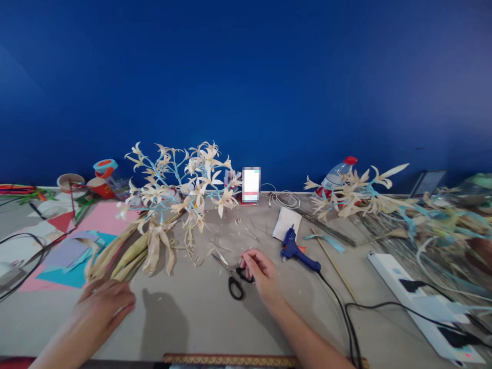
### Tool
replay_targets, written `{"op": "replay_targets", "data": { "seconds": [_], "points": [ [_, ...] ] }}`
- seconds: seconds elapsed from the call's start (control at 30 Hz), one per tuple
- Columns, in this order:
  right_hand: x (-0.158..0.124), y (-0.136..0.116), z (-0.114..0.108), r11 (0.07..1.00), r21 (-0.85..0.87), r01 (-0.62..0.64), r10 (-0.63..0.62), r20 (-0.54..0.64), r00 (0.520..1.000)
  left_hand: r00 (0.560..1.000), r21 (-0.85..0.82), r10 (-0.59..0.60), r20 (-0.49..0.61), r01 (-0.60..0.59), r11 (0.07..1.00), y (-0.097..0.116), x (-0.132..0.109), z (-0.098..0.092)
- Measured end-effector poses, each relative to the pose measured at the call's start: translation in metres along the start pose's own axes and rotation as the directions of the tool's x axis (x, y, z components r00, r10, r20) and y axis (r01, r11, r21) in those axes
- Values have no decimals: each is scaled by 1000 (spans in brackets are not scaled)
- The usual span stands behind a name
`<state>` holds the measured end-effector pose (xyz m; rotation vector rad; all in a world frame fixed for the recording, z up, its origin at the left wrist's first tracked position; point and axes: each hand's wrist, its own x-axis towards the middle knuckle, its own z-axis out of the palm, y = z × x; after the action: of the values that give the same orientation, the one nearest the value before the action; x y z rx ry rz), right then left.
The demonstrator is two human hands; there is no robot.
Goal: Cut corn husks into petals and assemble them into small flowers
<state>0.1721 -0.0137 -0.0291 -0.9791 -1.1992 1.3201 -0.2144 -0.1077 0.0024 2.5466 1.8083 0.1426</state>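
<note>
My right hand rests on the grey table with its curled fingers touching the black handles of a pair of scissors, whose blades point up and left. My left hand lies at the near left with its fingers bent over the base of a bundle of dried corn husks. Behind the husks stands a spray of cream husk flowers on light-blue stems.
A blue glue gun lies right of the scissors, its black cord running to a white power strip. More husk flowers, a plastic bottle, coloured paper sheets, tape rolls and cups stand along the back.
</note>
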Motion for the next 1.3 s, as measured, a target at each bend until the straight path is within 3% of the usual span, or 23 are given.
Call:
{"op": "replay_targets", "data": {
  "seconds": [0.13, 0.27, 0.37, 0.6, 0.8, 0.9, 1.0, 1.1, 1.2, 1.3],
  "points": [
    [1, 0, 0, 999, -45, 5, -4, 26, 1000, 998, -61, 34, -48, -37, 997, 27, 13, -9],
    [0, -1, -1, 992, -125, 17, -12, 37, 999, 1000, -181, 24, 18, -20, 983, 72, 46, -23],
    [-1, 0, -1, 979, -200, 34, -23, 61, 998, 998, -181, 8, -57, -18, 983, 91, 75, -17],
    [-1, 3, -1, 950, -304, 73, -49, 85, 995, 991, -99, -17, -132, 4, 995, 113, 122, 18],
    [0, 5, -2, 939, -333, 86, -56, 99, 993, 987, -57, -49, -153, 40, 998, 119, 133, 30],
    [0, 5, -2, 924, -362, 121, -84, 117, 990, 983, -163, -69, -172, 41, 986, 117, 132, 31],
    [1, 4, -1, 896, -406, 178, -128, 147, 981, 989, -484, -112, -100, 50, 873, 117, 128, 25],
    [1, 3, 0, 887, -420, 195, -125, 189, 974, 993, -787, -98, 64, 110, 607, 123, 123, 14],
    [0, 3, 1, 911, -381, 157, -83, 205, 975, 992, -891, -70, 102, 122, 438, 132, 121, 4],
    [-1, 4, 1, 941, -318, 111, -45, 206, 977, 995, -905, -48, 86, 99, 414, 140, 120, 0]
  ]
}}
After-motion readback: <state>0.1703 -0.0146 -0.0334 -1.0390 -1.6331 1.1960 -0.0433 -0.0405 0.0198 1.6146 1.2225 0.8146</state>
